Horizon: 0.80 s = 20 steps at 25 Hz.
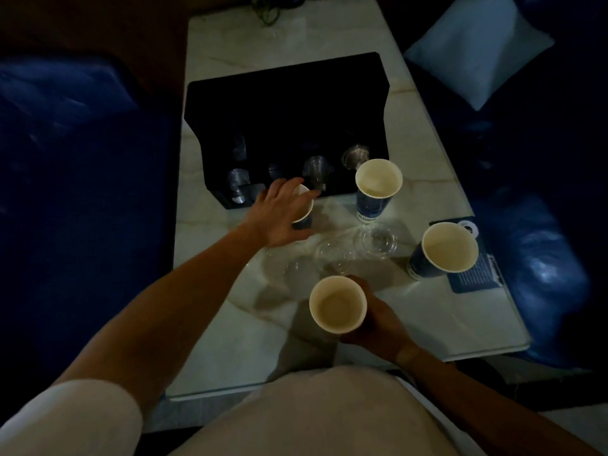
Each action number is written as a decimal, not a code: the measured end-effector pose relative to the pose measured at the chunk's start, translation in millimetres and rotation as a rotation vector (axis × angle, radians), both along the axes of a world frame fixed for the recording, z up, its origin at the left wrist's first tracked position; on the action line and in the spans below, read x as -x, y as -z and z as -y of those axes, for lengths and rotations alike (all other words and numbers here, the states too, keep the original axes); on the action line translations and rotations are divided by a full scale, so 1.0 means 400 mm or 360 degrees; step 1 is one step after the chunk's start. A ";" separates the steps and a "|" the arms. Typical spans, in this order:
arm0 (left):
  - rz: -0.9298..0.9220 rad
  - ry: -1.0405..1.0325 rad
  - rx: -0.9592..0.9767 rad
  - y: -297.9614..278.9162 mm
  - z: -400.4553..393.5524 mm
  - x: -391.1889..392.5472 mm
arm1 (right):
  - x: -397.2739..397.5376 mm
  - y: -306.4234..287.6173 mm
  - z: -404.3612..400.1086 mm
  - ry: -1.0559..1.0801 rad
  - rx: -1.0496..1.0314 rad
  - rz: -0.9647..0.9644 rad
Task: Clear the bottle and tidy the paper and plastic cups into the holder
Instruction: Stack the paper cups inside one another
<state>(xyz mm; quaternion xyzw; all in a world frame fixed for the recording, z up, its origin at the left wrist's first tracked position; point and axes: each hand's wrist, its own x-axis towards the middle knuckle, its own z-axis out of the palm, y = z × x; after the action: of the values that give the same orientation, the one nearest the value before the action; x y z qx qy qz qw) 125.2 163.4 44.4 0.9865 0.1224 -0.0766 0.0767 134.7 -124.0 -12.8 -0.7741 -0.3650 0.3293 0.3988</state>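
A black cup holder stands on the pale marble table, with clear plastic cups showing in its front openings. My left hand reaches over a blue paper cup just before the holder, fingers spread round its rim. My right hand grips another paper cup near the table's front edge. Two more blue paper cups stand upright, one by the holder's right corner and one at the right edge. Clear plastic cups stand in the middle. I see no bottle.
A blue leaflet lies under the right-hand cup. Dark blue sofas flank the table on both sides, with a light cushion at the upper right. Dark cables or a plant lie at the table's far end.
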 end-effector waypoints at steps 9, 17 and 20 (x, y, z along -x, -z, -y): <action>0.0063 -0.0135 0.0032 0.001 0.019 0.008 | 0.002 0.002 -0.001 -0.0003 -0.0011 -0.0046; 0.0552 -0.0365 0.0231 -0.124 0.064 0.098 | 0.000 0.021 -0.001 -0.0034 -0.0024 -0.0021; 0.0673 -0.0309 0.0289 -0.208 0.096 0.150 | -0.009 0.030 -0.003 -0.0044 -0.0025 -0.0038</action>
<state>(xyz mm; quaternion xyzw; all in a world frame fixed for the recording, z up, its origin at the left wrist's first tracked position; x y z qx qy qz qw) 65.2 125.2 127.6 0.9533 0.1903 0.1285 0.1960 138.4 -122.7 -24.7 -0.7619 -0.3736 0.3410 0.4047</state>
